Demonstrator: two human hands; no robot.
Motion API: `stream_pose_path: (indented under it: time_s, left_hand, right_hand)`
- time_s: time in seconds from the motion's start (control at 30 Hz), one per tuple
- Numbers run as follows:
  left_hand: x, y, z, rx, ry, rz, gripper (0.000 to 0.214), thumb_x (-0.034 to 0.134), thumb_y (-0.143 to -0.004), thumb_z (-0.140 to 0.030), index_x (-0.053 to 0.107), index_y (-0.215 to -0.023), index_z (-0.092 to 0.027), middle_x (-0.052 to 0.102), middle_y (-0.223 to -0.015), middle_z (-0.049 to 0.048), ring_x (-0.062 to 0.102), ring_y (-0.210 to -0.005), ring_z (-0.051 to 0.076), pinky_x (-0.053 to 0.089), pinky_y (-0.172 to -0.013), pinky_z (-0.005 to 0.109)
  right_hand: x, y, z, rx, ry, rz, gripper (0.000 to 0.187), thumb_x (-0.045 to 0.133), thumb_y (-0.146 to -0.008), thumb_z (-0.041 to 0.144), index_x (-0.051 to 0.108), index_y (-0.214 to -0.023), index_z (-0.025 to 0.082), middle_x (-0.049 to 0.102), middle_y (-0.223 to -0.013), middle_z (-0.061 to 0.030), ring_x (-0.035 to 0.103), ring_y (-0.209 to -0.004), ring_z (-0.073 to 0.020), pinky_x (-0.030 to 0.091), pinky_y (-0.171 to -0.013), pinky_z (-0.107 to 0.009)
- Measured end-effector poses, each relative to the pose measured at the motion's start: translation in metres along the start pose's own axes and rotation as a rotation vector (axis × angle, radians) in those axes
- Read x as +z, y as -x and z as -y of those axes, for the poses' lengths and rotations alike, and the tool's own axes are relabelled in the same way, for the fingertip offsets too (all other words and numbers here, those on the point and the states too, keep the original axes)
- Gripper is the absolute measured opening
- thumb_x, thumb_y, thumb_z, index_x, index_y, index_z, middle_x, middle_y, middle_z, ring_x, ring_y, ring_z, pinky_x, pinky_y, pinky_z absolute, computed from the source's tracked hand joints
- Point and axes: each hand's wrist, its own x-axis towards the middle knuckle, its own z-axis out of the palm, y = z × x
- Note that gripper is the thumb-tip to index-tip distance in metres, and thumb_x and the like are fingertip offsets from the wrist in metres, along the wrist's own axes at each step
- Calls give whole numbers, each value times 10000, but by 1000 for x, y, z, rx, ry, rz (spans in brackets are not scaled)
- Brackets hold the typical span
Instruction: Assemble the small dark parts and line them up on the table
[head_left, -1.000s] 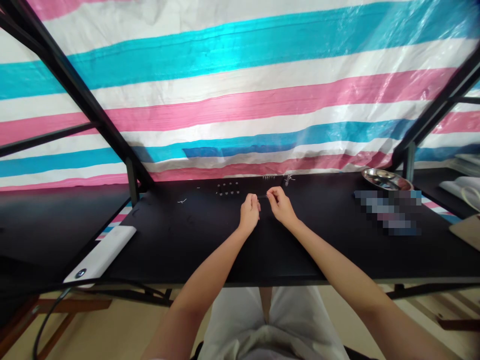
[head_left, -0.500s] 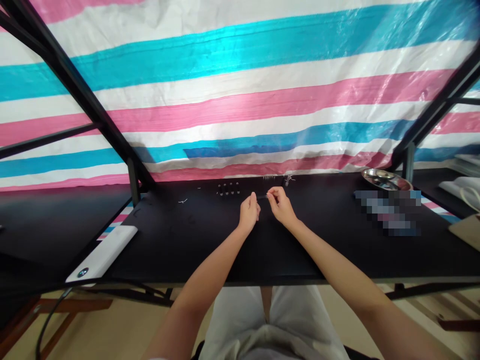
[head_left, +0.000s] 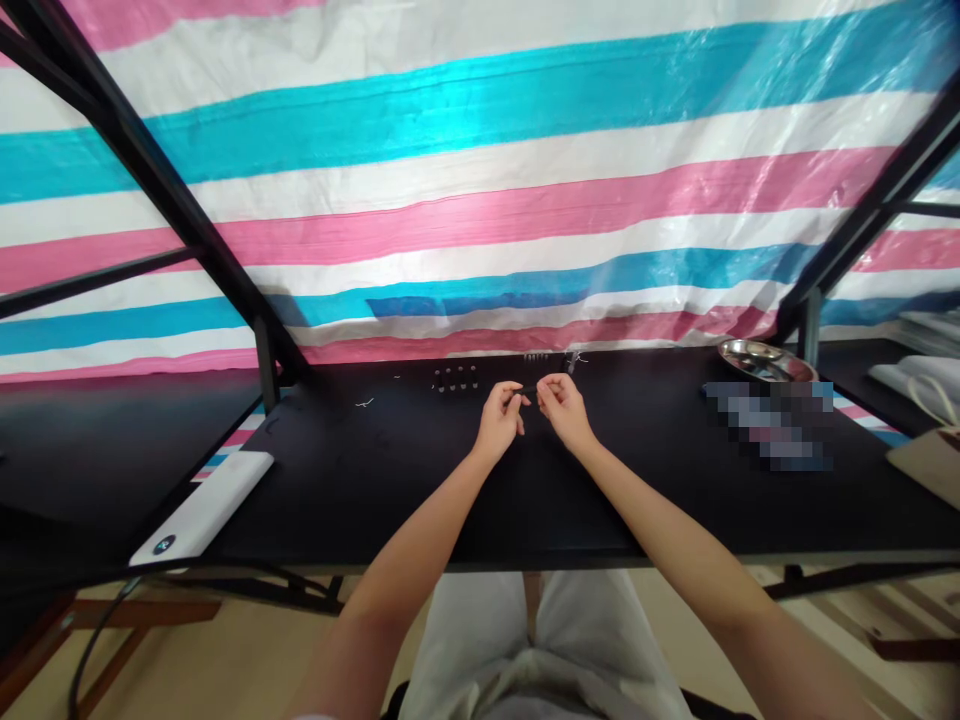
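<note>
My left hand (head_left: pixel 498 420) and my right hand (head_left: pixel 562 410) are close together above the far middle of the black table (head_left: pixel 420 490). Both pinch the ends of a small thin dark piece (head_left: pixel 528 390) stretched between their fingertips; it is too small to name. Just beyond the left hand, several small dark parts (head_left: pixel 455 378) stand in rows on the table. A short row of tiny parts (head_left: pixel 536 356) and a bit of pale thread (head_left: pixel 576 357) lie at the table's back edge.
A white power bank (head_left: pixel 201 508) lies at the table's left front corner with a cable hanging off it. A metal dish (head_left: pixel 759 358) sits at the far right. Black frame posts (head_left: pixel 264 360) rise on both sides. A striped tarp (head_left: pixel 480 200) closes the back.
My two hands have drawn a little closer together and shifted slightly away from me, still pinching the small piece. Nothing else on the table has moved.
</note>
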Motion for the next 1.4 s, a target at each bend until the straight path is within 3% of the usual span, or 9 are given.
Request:
stream_pose_path:
  time_s: [0.17, 0.5, 1.17, 1.4]
  left_hand:
    - [0, -1, 2, 31, -29, -5, 209, 473, -823, -321, 432, -975, -184, 580, -878, 13, 481, -350, 16, 326, -327, 151]
    - [-3, -1, 2, 34, -35, -6, 199, 446, -834, -316, 420, -983, -187, 605, -933, 39, 528, -370, 37, 345, -347, 152]
    - [-1, 5, -6, 79, -158, -114, 229, 450, -846, -394, 474, -938, -185, 582, -718, -27, 451, -354, 30, 355, -374, 166]
    - [-1, 9, -11, 99, -203, -130, 277, 401, -860, -449, 462, -827, -181, 580, -724, -15, 464, -378, 34, 351, -391, 165]
  right_hand:
    - [1, -1, -1, 52, -82, 26, 268, 567, -763, 458, 492, -803, 204, 463, -552, 58, 411, -454, -71, 330, -441, -209]
    - [1, -1, 0, 3, -43, 21, 285, 565, -761, 473, 486, -774, 199, 466, -554, 53, 421, -466, -72, 339, -446, -210]
    - [4, 2, 7, -19, -89, 22, 267, 576, -763, 453, 482, -750, 203, 466, -553, 52, 413, -467, -76, 339, -446, -218]
    - [3, 4, 10, -88, 17, 24, 247, 547, -793, 436, 486, -767, 198, 469, -583, 41, 438, -513, -85, 360, -488, -224]
